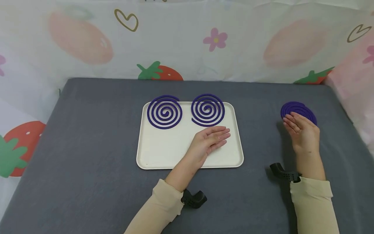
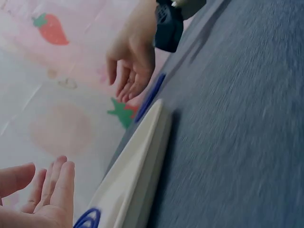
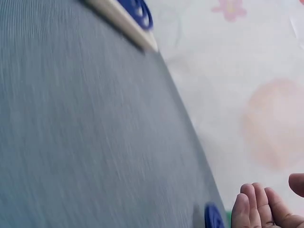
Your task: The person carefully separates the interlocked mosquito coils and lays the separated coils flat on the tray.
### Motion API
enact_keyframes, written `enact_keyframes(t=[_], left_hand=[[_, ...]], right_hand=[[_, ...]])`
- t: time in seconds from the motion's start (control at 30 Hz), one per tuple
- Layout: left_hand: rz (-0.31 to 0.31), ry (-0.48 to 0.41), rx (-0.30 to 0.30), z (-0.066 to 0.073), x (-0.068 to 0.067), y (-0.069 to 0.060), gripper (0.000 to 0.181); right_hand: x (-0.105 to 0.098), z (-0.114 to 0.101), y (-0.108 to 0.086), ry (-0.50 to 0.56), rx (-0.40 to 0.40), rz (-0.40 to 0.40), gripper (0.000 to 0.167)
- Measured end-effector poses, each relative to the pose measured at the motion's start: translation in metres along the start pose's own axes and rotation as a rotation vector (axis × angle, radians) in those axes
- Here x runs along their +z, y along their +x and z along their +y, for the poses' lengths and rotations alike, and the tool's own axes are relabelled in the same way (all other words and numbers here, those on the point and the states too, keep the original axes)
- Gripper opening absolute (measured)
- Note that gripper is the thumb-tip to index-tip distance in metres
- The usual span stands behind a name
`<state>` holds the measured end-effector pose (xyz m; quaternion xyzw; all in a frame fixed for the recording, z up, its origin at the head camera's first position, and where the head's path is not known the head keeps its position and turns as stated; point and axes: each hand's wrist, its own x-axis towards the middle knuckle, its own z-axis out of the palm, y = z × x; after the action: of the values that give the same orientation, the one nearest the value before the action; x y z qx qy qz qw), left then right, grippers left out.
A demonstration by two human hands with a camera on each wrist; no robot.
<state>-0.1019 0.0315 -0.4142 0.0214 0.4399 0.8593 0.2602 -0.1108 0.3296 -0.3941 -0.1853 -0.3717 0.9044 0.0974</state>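
Two blue-purple spiral coils, like mosquito coils, lie side by side on the back part of a cream tray (image 1: 172,152): a left coil (image 1: 165,112) and a right coil (image 1: 208,110). Both overlap the tray's back rim. Over the tray, just in front of the right coil, my left hand (image 1: 205,141) is held with fingers extended and nothing in it. A tighter-looking coil (image 1: 296,107) lies on the cloth at the right, partly hidden by my right hand (image 1: 305,133). That hand hovers above it, fingers loosely extended and holding nothing, as the right wrist view also shows.
Dark grey cloth (image 1: 87,146) covers the table. Behind it hangs a pale curtain (image 1: 187,39) printed with strawberries, flowers and hearts. Each wrist wears a black camera mount, the left mount (image 1: 194,199) and the right mount (image 1: 283,174).
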Motion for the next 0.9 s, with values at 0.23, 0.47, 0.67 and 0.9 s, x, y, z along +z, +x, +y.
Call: enact_keyframes(t=[0.23, 0.47, 0.67, 0.9], left_hand=[[-0.020, -0.047, -0.080, -0.013, 0.029, 0.012, 0.034], [-0.013, -0.076, -0.127, -0.032, 0.062, 0.025, 0.031], [0.096, -0.112, -0.169, -0.051, 0.088, 0.037, 0.030], [0.206, -0.156, -0.141, -0.065, 0.111, 0.055, 0.026]], right_hand=[[-0.026, -0.026, 0.008, 0.073, -0.013, 0.071, 0.014], [-0.041, -0.041, 0.010, 0.063, -0.026, 0.134, 0.018], [-0.050, -0.048, 0.012, 0.023, -0.026, 0.166, 0.022], [-0.060, -0.059, 0.019, 0.040, 0.021, 0.252, 0.025]])
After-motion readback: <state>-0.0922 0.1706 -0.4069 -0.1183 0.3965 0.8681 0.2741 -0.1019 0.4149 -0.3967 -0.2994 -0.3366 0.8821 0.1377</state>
